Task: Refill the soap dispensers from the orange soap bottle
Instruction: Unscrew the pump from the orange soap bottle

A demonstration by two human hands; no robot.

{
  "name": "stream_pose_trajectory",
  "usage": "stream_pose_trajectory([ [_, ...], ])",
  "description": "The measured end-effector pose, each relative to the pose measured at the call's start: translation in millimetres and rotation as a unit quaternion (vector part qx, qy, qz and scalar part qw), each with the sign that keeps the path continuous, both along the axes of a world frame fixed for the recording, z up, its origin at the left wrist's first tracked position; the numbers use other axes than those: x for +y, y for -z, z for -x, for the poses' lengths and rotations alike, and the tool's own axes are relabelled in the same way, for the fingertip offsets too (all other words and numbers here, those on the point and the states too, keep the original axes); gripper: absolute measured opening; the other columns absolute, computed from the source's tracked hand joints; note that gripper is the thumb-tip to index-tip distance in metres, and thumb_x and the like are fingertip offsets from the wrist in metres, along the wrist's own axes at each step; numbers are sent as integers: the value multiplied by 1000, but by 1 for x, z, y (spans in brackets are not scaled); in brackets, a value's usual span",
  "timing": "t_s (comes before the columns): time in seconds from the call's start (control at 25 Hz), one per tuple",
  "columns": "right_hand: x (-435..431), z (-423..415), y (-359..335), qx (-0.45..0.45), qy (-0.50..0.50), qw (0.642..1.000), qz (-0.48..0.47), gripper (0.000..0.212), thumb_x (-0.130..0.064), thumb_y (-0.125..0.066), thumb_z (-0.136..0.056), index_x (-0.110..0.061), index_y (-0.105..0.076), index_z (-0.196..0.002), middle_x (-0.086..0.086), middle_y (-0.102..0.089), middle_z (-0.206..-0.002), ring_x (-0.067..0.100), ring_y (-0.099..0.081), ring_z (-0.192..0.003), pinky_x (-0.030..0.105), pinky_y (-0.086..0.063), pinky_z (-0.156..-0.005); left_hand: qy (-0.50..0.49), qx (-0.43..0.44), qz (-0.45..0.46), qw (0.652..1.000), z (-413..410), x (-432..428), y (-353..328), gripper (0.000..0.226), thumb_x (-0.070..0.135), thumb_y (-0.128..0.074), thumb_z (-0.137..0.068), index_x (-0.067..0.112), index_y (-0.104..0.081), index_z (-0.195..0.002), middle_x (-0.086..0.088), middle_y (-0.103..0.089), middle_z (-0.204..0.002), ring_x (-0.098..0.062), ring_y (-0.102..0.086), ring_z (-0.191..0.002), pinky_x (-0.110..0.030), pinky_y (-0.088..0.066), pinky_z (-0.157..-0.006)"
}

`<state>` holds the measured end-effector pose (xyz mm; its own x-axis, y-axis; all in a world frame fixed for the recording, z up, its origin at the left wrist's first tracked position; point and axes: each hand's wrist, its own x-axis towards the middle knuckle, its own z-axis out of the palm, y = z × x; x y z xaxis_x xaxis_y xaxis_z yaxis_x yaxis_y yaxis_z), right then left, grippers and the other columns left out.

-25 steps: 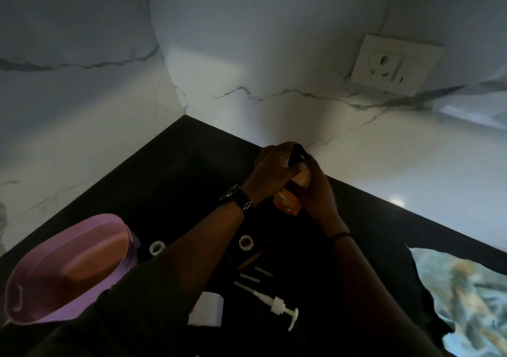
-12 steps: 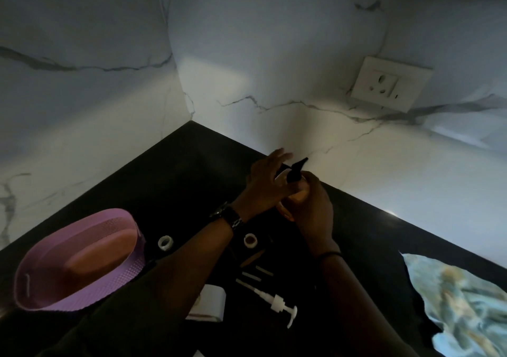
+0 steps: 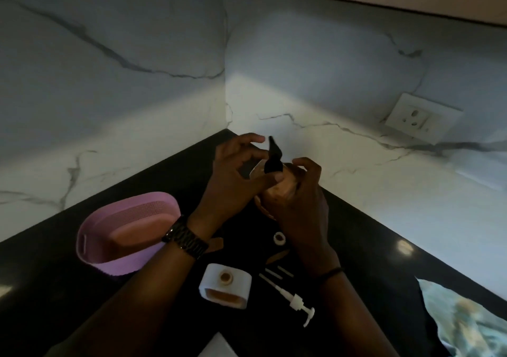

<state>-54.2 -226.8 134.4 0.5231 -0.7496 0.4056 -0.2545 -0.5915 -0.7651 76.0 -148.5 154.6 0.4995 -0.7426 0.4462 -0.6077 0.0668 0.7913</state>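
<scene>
An orange soap bottle (image 3: 277,189) with a black pump head (image 3: 274,156) is held up over the dark counter, near the wall corner. My right hand (image 3: 301,200) grips the bottle's body from the right. My left hand (image 3: 233,175) is at the pump: its thumb presses the pump's base and its fingers curve over beside the nozzle. A white soap dispenser (image 3: 238,280) with an open neck stands on the counter below my hands. Its white pump (image 3: 297,300) lies loose to the right.
A pink basket (image 3: 90,236) sits at the left under my left forearm. A small white ring cap (image 3: 279,238) and short sticks lie between the dispenser and my right wrist. A patterned cloth (image 3: 466,323) covers the right counter. A wall socket (image 3: 424,118) is at the upper right.
The bottle now sits higher in my hands, with its black pump standing clear above them. My left fingers have spread from around the pump head. The view has tilted up.
</scene>
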Motion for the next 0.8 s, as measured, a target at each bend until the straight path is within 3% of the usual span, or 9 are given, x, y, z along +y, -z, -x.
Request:
stream_pose_trajectory([
  [0.12, 29, -19, -10, 19, -36, 999, 0, 70, -52, -79, -72, -48, -25, -116, -6, -61, -117, 9, -62, -96, 37, -55, -82, -60, 12, -37, 997, -10, 36, -11, 52, 46, -83, -74, 53, -47, -111, 41, -34, -121, -3, -32, -125, -17, -34, -98],
  [0.2, 44, -30, -15, 21, -60, 998, 1, 75, -57, -79, -68, -43, -26, -120, -6, -61, -118, 11, -62, -98, 42, -55, -84, -6, -3, -28, 1000, -18, 58, -10, 58, 33, -78, -83, 53, -45, -127, 45, -34, -132, 8, -31, -129, -14, -36, -105],
  [0.28, 55, -38, -16, 10, -65, 998, 6, 78, -59, -79, -67, -42, -26, -121, -7, -62, -116, 11, -63, -98, 43, -55, -83, 58, 28, 2, 998, -30, 80, -3, 57, 15, -69, -91, 42, -49, -137, 24, -46, -145, -2, -38, -139, -29, -42, -111],
  [0.36, 64, -45, -16, 9, -57, 998, 5, 80, -61, -79, -67, -41, -26, -123, -7, -62, -117, 11, -63, -100, 44, -55, -85, 60, 94, 47, 993, -37, 96, 1, 54, 3, -65, -92, 27, -51, -138, 5, -55, -142, -13, -49, -136, -42, -47, -108],
  [0.52, 76, -50, -13, 44, -58, 997, -8, 80, -57, -80, -68, -43, -23, -122, -5, -59, -123, 12, -59, -104, 45, -52, -91, 9, 117, 81, 990, -46, 104, 1, 47, 23, -73, -81, 20, -53, -123, -2, -59, -119, -11, -58, -118, -30, -50, -100],
  [0.64, 74, -42, -14, 37, -46, 998, -17, 79, -57, -79, -68, -42, -23, -120, -4, -60, -123, 10, -58, -101, 41, -52, -90, 61, 119, 49, 990, -44, 97, 1, 51, 6, -69, -87, 19, -50, -132, -2, -56, -134, -18, -52, -131, -43, -48, -105],
  [0.72, 69, -31, -15, 39, -50, 998, -20, 74, -53, -79, -70, -43, -22, -117, 0, -60, -124, 13, -59, -103, 42, -51, -92, 52, 70, 32, 996, -32, 88, 1, 55, -2, -71, -86, 18, -51, -133, -4, -56, -136, -4, -53, -130, -29, -47, -105],
  [0.8, 63, -17, -15, 32, -41, 999, -16, 72, -52, -79, -71, -44, -23, -116, 1, -60, -122, 16, -60, -103, 46, -50, -93, 30, 54, 62, 996, -17, 78, -4, 55, 7, -78, -80, 24, -52, -126, 6, -59, -126, -3, -58, -119, -15, -45, -98],
])
